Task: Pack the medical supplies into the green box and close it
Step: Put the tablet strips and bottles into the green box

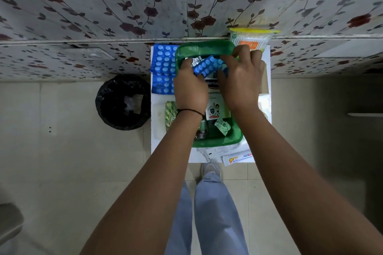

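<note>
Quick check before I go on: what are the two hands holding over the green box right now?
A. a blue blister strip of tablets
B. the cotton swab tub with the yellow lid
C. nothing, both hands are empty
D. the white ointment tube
A: the left hand and right hand grip the ends of a blue blister strip above the green box.

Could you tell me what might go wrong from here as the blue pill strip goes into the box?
Both hands, left hand and right hand, hold the blue pill strip over the already crowded green box; it may sit too high to close. The right hand is near the cotton swab tub and could tip it.
</note>
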